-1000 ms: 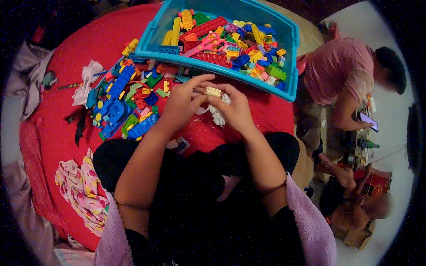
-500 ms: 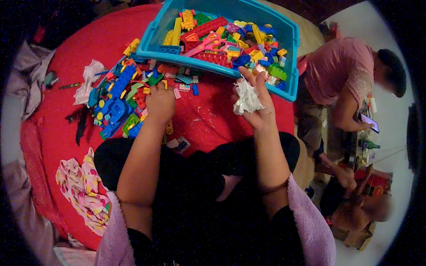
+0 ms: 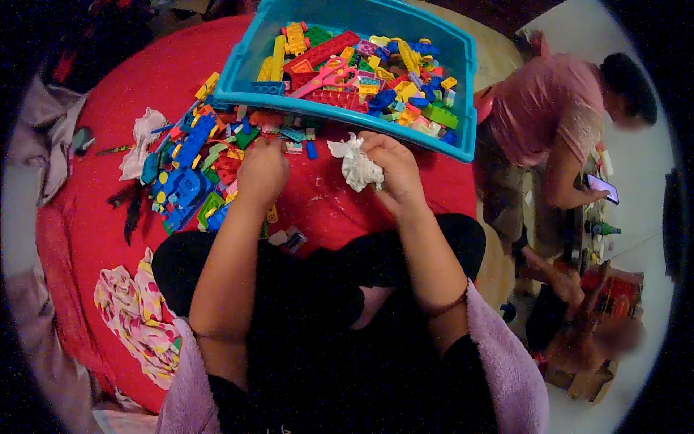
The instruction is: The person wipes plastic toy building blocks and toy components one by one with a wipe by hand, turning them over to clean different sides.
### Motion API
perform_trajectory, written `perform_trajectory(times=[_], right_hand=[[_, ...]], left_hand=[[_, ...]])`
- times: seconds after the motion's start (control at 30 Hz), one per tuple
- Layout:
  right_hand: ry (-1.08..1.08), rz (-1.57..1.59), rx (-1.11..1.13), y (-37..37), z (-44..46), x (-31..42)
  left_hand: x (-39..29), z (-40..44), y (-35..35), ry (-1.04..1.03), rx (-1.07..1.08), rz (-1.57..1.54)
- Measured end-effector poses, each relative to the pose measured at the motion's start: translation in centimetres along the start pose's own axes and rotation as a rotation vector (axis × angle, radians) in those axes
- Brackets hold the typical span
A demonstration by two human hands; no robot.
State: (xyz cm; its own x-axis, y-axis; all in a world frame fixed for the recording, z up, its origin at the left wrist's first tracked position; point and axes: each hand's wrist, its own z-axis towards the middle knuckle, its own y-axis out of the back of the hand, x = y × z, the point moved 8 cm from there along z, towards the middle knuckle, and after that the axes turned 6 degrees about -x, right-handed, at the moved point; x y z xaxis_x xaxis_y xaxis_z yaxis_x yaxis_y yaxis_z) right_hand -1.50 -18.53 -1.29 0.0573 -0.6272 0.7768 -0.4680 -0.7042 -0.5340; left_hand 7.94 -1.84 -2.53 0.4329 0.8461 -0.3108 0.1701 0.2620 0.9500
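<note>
Right hand (image 3: 396, 170): grip closed on tissue (image 3: 359, 166), over the red cloth (image 3: 322, 206) just this side of the bin (image 3: 340, 113), probably to keep it clear of the loose bricks (image 3: 189, 189). Left hand (image 3: 263, 172) is at the bricks' edge, fingertips hidden; can't tell what its grip holds. Tissue looks white, crumpled, ragged-edged.

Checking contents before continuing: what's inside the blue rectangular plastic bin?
Pink plastic scissors lying on mixed-colour plastic building bricks. Whatever lies beneath the top layer is covered.
</note>
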Motion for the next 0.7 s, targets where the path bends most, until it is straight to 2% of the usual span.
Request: perform_trajectory(times=[0.03, 0.07, 0.13, 0.17, 0.23, 0.37, 0.43, 0.5, 0.57, 0.63, 0.7], right_hand=[[0.025, -0.028, -0.022, -0.3, -0.2, 0.4], [0.023, -0.03, -0.024, -0.4, -0.2, 0.2], [0.269, -0.165, -0.028, -0.9, -0.4, 1.5], [0.264, -0.167, -0.027, -1.1, -0.4, 1.3], [0.476, -0.52, -0.077, -1.6, -0.9, 2.3], [0.6, -0.775, -0.003, -3.4, -1.7, 2.1], [0.646, -0.754, 0.01, -3.5, -1.7, 2.0], [0.694, -0.735, 0.021, -3.6, -1.8, 2.3], [0.837, -0.793, 0.007, -4.1, -2.3, 3.1], [0.756, -0.764, -0.028, -3.8, -2.1, 2.2], [0.56, -0.683, -0.049, -3.1, -1.5, 0.4]], left_hand=[[-1.4, -0.2, 0.7, -0.081, -0.006, -0.179], [-1.5, 0.0, 0.2, -0.08, -0.004, -0.181], [-2.4, 0.2, -0.7, -0.053, 0.109, -0.893], [-2.6, 0.1, -0.9, -0.048, 0.109, -0.895], [-4.3, -0.1, 1.3, -0.063, 0.068, -1.072], [-5.9, -1.1, 1.1, -0.153, 0.193, -1.018], [-6.6, -1.5, 0.6, -0.219, 0.266, -1.029], [-6.5, -1.3, 0.9, -0.217, 0.235, -1.016], [-6.7, -1.3, 1.4, -0.217, 0.202, -1.002], [-5.9, -1.3, 3.3, -0.137, -0.052, -1.051], [-5.7, -1.4, 3.2, -0.099, -0.071, -1.097]])
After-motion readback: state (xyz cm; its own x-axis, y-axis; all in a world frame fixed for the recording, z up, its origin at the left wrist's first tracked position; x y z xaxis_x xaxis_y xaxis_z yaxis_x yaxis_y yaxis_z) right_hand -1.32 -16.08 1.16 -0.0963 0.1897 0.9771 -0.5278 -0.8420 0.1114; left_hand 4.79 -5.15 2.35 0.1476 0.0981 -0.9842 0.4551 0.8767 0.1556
